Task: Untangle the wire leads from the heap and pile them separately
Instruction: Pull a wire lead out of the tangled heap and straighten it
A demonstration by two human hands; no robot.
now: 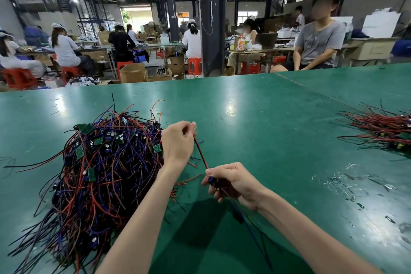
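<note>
- Wire lead (201, 155), head view: you're holding it up off the green table (266, 118), just right of the heap (100, 173), stretched between both hands.
- Your left hand (178, 140) pinches the far end with curled fingers. Your right hand (231, 181) is closed round the little dark part (213, 181) at the near end. My guess is that holding both ends keeps it taut, so it slides out of the tangle.
- Its long axis runs diagonally, far-left down to near-right. The blue and black tails (249, 224) trail past your right hand toward you.
- The sorted pile (382, 131) sits well apart at the right edge, so this one probably goes there.
</note>
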